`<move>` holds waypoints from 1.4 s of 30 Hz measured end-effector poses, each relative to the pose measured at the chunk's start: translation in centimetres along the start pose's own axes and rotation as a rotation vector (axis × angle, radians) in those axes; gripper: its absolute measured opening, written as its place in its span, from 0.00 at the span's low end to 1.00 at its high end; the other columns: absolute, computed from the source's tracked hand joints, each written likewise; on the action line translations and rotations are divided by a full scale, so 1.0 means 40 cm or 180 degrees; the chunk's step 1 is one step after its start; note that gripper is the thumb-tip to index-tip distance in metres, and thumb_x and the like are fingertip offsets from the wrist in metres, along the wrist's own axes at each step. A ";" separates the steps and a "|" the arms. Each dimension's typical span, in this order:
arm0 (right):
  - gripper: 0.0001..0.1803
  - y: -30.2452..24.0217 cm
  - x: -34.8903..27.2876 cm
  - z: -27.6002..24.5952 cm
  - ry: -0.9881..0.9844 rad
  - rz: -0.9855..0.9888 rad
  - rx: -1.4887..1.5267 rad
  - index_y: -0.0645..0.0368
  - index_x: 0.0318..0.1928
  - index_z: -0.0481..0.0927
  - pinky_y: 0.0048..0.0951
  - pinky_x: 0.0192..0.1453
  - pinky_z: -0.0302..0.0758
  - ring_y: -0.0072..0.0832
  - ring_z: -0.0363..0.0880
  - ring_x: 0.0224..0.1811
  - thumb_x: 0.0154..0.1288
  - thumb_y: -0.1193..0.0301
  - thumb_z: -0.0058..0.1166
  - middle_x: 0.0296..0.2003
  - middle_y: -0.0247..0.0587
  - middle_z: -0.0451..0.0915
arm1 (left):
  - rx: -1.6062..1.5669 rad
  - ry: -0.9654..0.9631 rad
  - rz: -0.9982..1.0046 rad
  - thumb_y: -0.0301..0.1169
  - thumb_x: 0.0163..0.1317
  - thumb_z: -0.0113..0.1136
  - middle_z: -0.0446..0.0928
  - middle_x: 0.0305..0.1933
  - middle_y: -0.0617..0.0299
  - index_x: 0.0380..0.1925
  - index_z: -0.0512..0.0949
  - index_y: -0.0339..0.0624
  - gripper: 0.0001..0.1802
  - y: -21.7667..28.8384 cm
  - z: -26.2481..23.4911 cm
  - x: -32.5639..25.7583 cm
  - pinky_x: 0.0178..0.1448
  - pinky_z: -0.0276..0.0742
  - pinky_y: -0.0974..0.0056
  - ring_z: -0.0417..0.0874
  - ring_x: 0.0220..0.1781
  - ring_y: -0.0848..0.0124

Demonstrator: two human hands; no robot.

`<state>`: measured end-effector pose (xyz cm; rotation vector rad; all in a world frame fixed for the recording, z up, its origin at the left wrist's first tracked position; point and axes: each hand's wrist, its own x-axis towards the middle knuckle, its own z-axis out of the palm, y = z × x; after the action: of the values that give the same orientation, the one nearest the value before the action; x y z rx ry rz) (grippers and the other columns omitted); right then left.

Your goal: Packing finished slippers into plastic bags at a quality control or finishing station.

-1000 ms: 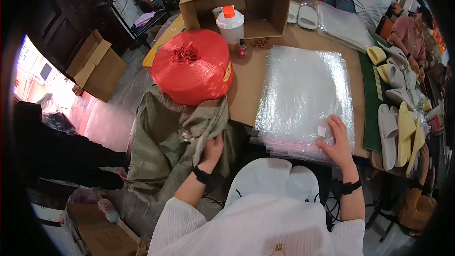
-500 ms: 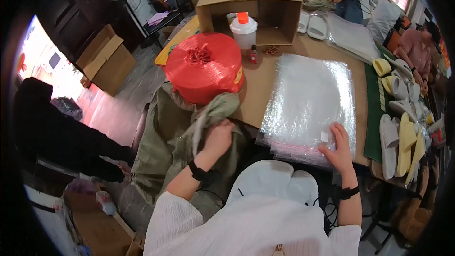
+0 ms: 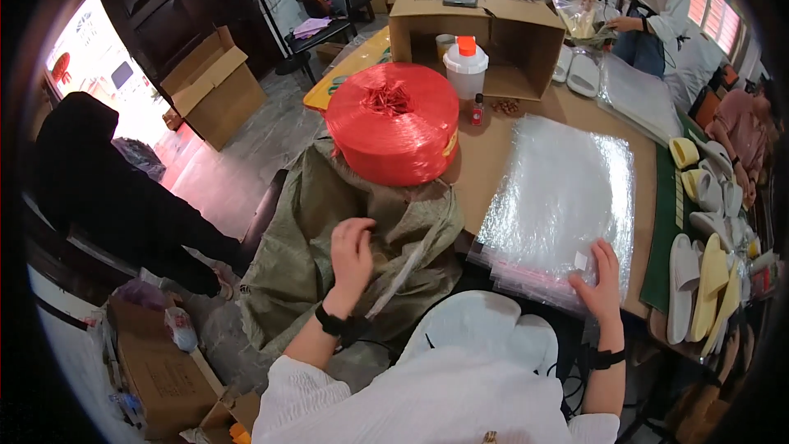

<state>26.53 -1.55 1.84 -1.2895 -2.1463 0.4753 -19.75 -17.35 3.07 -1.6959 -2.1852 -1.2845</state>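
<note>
My left hand (image 3: 352, 256) hovers over an olive woven sack (image 3: 288, 279), its fingers stretched out and holding nothing. The sack's mouth gapes, its rim hanging against the table edge. My right hand (image 3: 600, 284) rests with fingers apart on the near right corner of a stack of clear plastic bags (image 3: 559, 189). A small white label (image 3: 580, 261) lies beside its fingers. Beyond the sack sits a big red roll of plastic twine (image 3: 394, 127).
An open cardboard box (image 3: 526, 74), a white tub with an orange cap (image 3: 466, 66) and a small red bottle (image 3: 477, 111) stand farther back. Slippers (image 3: 708, 284) line the right side. Co-workers (image 3: 649, 0) are at the far right; a dark-clothed person (image 3: 107, 173) is at left.
My left hand has let go of the sack's rim and moved left, and the rim has dropped open. My right hand stays on the bags. The view has shifted left.
</note>
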 end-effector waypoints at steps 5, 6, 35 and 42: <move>0.41 -0.037 0.050 0.012 -0.0102 -0.0199 0.0097 0.60 0.65 0.69 0.42 0.77 0.58 0.47 0.58 0.74 0.49 0.68 0.70 0.70 0.48 0.63 | -0.0520 -0.2930 -0.0950 0.29 0.69 0.52 0.77 0.61 0.51 0.64 0.72 0.39 0.23 -0.573 0.143 -0.286 0.63 0.72 0.62 0.78 0.60 0.61; 0.41 -0.029 0.043 0.012 -0.0079 -0.0157 0.0029 0.60 0.65 0.69 0.42 0.77 0.58 0.47 0.58 0.74 0.49 0.68 0.70 0.70 0.48 0.63 | -0.0581 -0.2969 -0.0902 0.29 0.69 0.52 0.77 0.61 0.51 0.64 0.72 0.39 0.23 -0.564 0.169 -0.253 0.63 0.72 0.62 0.78 0.60 0.61; 0.42 0.033 -0.006 0.007 0.0247 -0.0373 0.0121 0.63 0.62 0.73 0.46 0.74 0.61 0.52 0.63 0.70 0.51 0.52 0.72 0.65 0.57 0.68 | -0.0145 -0.1760 0.1797 0.52 0.64 0.58 0.64 0.73 0.45 0.65 0.73 0.51 0.32 0.387 0.510 0.119 0.78 0.46 0.38 0.59 0.76 0.42; 0.16 0.128 -0.052 -0.266 0.2435 -0.0008 -0.0401 0.58 0.46 0.80 0.43 0.62 0.70 0.47 0.74 0.56 0.56 0.76 0.64 0.51 0.47 0.78 | -0.0297 -0.1573 0.1873 0.52 0.62 0.60 0.67 0.72 0.47 0.62 0.77 0.50 0.31 0.400 0.509 0.118 0.78 0.47 0.42 0.61 0.75 0.45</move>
<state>37.57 -0.93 6.47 -1.2626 -1.5399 -0.1548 -0.02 -0.03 1.34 -2.6448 -1.5913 -0.8837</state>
